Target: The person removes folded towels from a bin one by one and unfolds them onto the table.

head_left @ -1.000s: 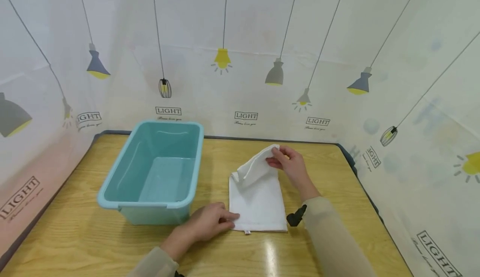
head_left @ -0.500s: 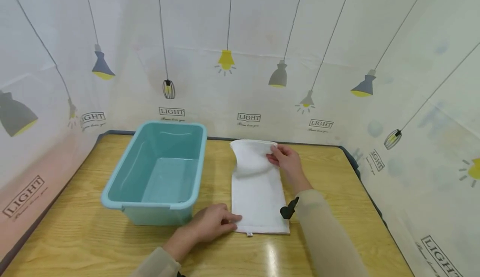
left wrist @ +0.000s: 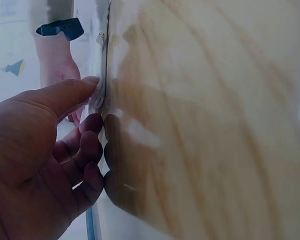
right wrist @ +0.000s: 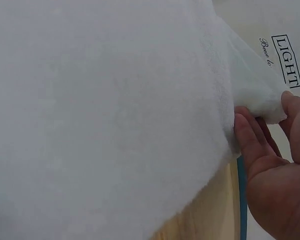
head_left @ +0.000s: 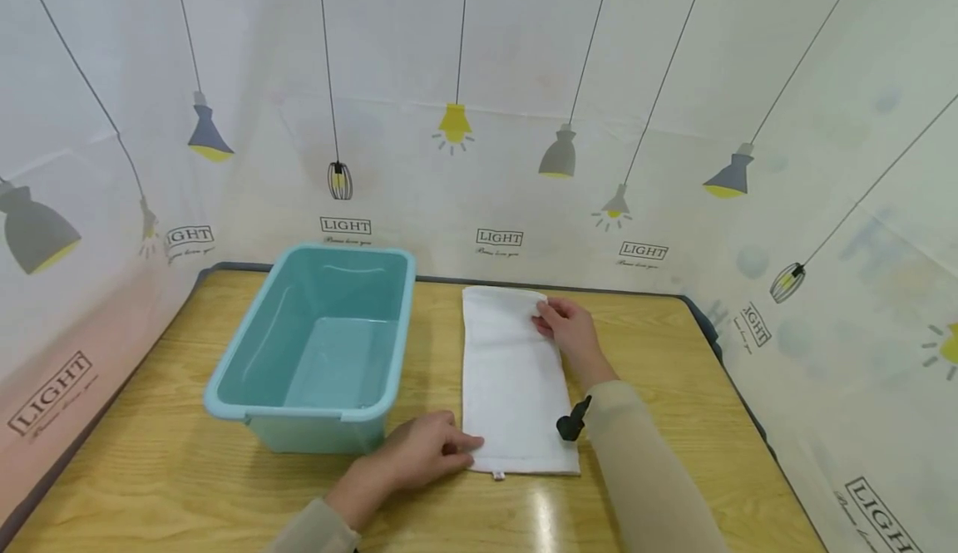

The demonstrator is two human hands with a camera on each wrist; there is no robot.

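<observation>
A white towel (head_left: pixel 516 387) lies lengthwise on the wooden table, with a small tag at its near edge. My right hand (head_left: pixel 572 333) pinches its far right corner. In the right wrist view, a lifted corner of the towel (right wrist: pixel 255 85) sits between the thumb and fingers of the right hand (right wrist: pixel 280 155). At the near left corner, my left hand (head_left: pixel 427 451) presses the cloth down with its fingertips. The left wrist view has the left hand (left wrist: pixel 50 145) with its thumb at the towel edge (left wrist: pixel 99 75) and the other fingers loosely bent against the table.
A light blue plastic tub (head_left: pixel 340 413) stands left of the towel, close by the left hand. Behind the wooden table (head_left: pixel 150 453) and along its sides hang white sheets (head_left: pixel 389 162) printed with lamps. A black wrist-worn device (head_left: pixel 572 422) overhangs the towel's right edge.
My right hand has drawn the folded-back upper part of the towel away and lowered it, so the towel now lies at full length. The left hand stays at the near left corner.
</observation>
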